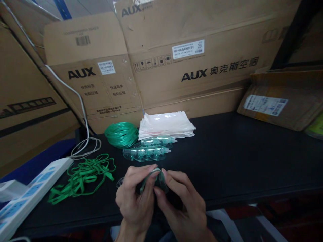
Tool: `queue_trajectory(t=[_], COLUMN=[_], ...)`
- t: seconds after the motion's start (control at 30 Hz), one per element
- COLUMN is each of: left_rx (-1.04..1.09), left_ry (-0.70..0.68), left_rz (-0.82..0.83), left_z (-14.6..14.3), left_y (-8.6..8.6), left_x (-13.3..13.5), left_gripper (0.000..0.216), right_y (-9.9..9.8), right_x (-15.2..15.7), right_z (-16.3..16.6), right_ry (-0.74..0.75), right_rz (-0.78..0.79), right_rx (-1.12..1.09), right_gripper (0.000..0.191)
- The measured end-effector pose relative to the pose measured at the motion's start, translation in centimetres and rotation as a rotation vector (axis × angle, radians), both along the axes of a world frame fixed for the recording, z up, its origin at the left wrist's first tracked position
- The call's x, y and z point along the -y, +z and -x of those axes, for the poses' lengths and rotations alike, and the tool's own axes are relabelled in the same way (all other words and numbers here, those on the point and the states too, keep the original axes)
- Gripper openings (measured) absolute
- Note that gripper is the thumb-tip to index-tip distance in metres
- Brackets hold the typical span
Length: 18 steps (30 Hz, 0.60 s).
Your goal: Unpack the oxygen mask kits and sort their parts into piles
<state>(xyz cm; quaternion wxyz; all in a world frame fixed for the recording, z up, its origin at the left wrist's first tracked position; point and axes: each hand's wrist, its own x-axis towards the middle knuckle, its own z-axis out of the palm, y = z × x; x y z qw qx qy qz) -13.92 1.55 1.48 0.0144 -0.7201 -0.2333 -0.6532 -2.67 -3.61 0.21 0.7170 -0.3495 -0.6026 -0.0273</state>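
Observation:
My left hand [135, 200] and my right hand [183, 206] meet over the front edge of the black table [239, 158]. Both pinch one clear green-tinted plastic mask [152, 178] between fingertips and thumbs; most of the mask is hidden behind the fingers. Just beyond the hands, a row of the same clear masks [146, 151] lies on the table. Behind them are a coil of green tubing [121, 133] and a stack of flat white plastic bags [165, 125]. A loose heap of green elastic straps [82, 176] lies to the left.
Large AUX cardboard boxes [191, 64] wall off the back and left. A white power strip [30, 193] and white cable [84, 148] sit at the left edge. A flat brown parcel [280, 104] leans at the back right.

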Motion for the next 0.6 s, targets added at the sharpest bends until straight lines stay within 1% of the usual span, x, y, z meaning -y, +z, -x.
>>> queue_trajectory(t=[0.1,0.37,0.5,0.6], left_rx=[-0.011,-0.057,-0.123,-0.122], left_ry=[0.026,0.044,0.054,0.027], left_rz=[0.024,0.012,-0.029,-0.016], left_z=[-0.3,-0.1,0.1,0.3], left_y=[0.2,0.5,0.6,0.4], left_x=[0.0,-0.2,-0.4,-0.3], left_gripper=[0.019,0.02,0.023,0.024], right_y=[-0.5,-1.3,-1.5,-1.3], right_x=[-0.3,-0.6,-0.6,-0.5], right_z=[0.3,-0.4,-0.6,-0.7], right_ry=[0.024,0.144,0.163,0.168], right_rz=[0.048,0.165,0.175,0.22], right_rx=[-0.034,0.046,0.045,-0.009], right_gripper=[0.047,0.058,0.058,0.054])
